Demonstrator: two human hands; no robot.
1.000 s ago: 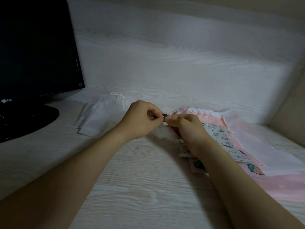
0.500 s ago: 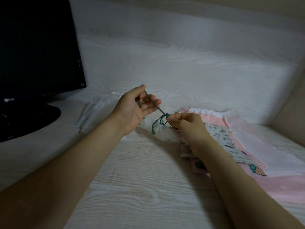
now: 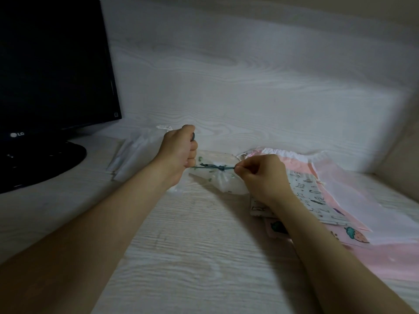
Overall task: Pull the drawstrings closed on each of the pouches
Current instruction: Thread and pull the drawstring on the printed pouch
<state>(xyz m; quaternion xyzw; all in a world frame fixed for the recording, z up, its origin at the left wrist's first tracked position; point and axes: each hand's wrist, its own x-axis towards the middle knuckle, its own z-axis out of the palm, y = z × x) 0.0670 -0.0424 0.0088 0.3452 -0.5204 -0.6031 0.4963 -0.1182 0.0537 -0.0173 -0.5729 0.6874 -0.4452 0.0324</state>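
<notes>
A small white pouch with green marks (image 3: 226,181) lies on the desk between my hands, its mouth gathered. Its teal drawstring (image 3: 213,167) runs taut across it, knotted in the middle. My left hand (image 3: 179,152) is a fist gripping the string's left end. My right hand (image 3: 260,175) pinches the right end. Under my right forearm lies a pile of other pouches: a white one with small prints (image 3: 315,200), a pink one (image 3: 301,160) and a strawberry-print one (image 3: 353,234). White pouches (image 3: 136,155) lie behind my left hand.
A black monitor (image 3: 52,71) on a round stand (image 3: 43,164) fills the far left. A pale wood-grain wall (image 3: 249,87) rises right behind the pouches. The desk (image 3: 192,257) is pale wood grain; a beige side panel (image 3: 399,155) closes the right.
My hands were together at the pouch mouth. The left hand then lifted away with the teal string, and now both hands have pulled apart sideways, drawing the string taut and the mouth gathered.
</notes>
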